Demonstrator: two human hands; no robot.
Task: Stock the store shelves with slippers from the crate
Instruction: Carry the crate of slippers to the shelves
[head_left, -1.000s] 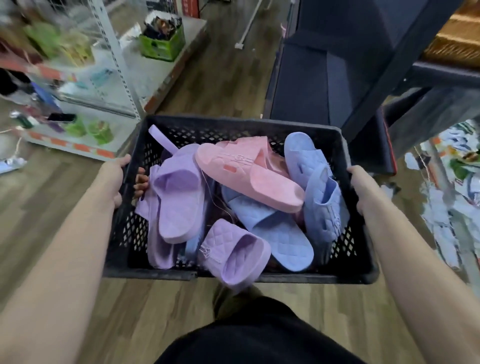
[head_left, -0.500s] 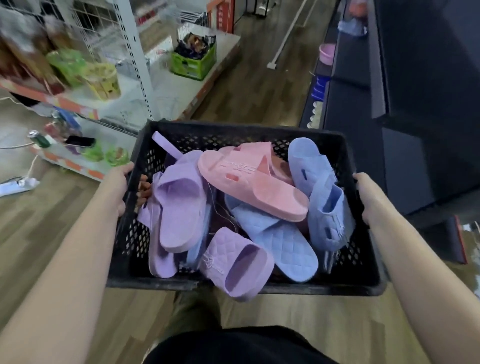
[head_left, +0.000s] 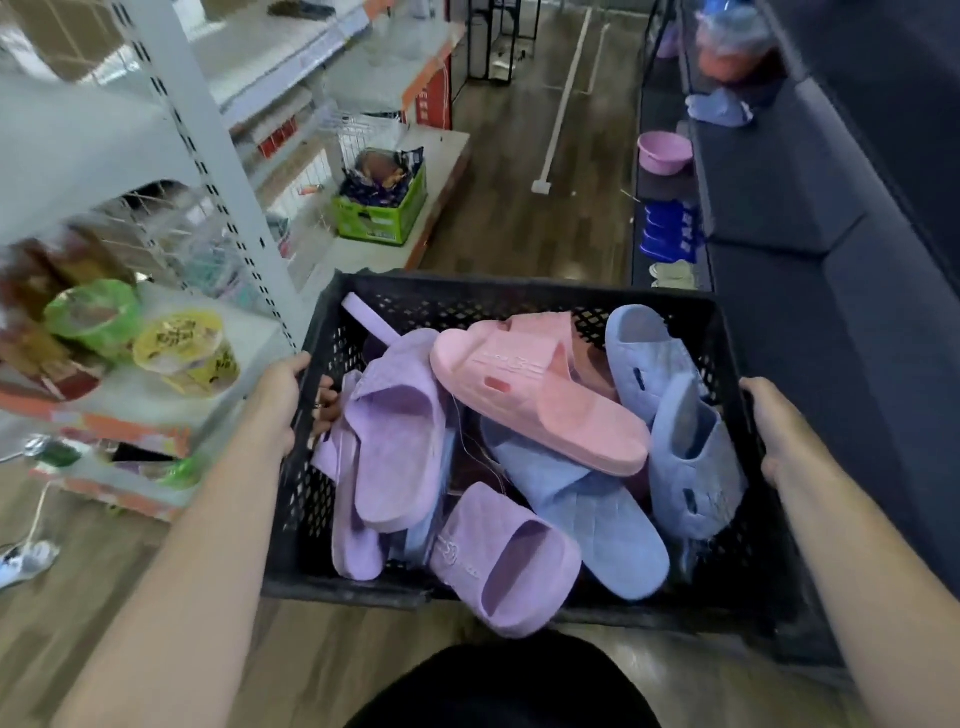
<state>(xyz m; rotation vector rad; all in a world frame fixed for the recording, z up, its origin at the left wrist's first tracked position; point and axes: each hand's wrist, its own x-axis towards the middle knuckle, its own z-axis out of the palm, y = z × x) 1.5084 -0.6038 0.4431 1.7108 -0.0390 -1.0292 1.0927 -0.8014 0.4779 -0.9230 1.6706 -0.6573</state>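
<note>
I am carrying the crate (head_left: 519, 293) in front of me at about waist height, over the wooden floor (head_left: 519, 208) of the aisle. My left hand (head_left: 283, 395) grips the left wall, thumb on the outside and fingers curled through to the inside. My right hand (head_left: 774, 426) is wrapped round the right rim; most of its fingers are hidden behind the wall, but it plainly bears the load.

All the slippers I can see are in the crate, heaped loosely. A pink slipper (head_left: 540, 395) lies on top near the middle. Purple slippers (head_left: 400, 431) are stacked at the left, just beside my left fingers. Blue slippers (head_left: 691, 457) stand along the right wall and under the pink one. One purple slipper (head_left: 511, 561) hangs out over the near rim.

I judge this to be the carrying step, with stocking not yet begun. The dark shelf (head_left: 779, 182) runs along my right and looks like the place to fill. The white shelving (head_left: 208, 156) on my left holds cup noodles (head_left: 182, 348) and a green box (head_left: 379, 208), so it is not for these.

Next I need both hands free. That means turning right and resting the crate on the dark shelf or on the floor beside it. I should keep it level as I lower it, or the overhanging purple slipper may slide out. Then I would take the pink slipper first, since it lies on top.
</note>
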